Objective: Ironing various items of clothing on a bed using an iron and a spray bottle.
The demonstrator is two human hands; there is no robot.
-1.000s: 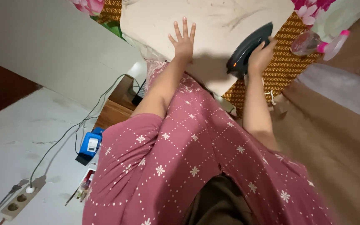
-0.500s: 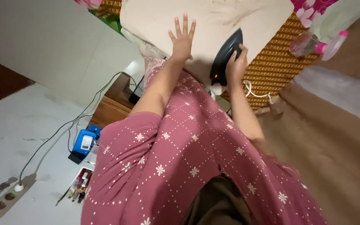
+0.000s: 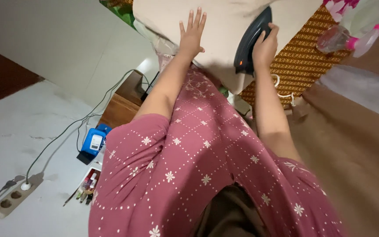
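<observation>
My left hand (image 3: 191, 35) lies flat with fingers spread on a cream cloth (image 3: 224, 26) stretched over the ironing surface. A black iron (image 3: 251, 41) with a small orange light rests on the cloth to the right of it, and my right hand (image 3: 265, 46) grips its handle. A white cord (image 3: 281, 87) hangs from the iron near my right forearm. My pink patterned garment fills the lower middle of the view.
A brown woven mat (image 3: 303, 61) lies under the cloth. A clear spray bottle with pink top (image 3: 347, 39) lies at the far right. On the white floor at left are a blue device (image 3: 94, 142), a power strip (image 3: 14, 199) with cables, and a wooden stand (image 3: 123, 105).
My right hand slid the iron left toward my left hand, then pushed it up and away across the cloth. My left hand stayed pressed flat on the cloth.
</observation>
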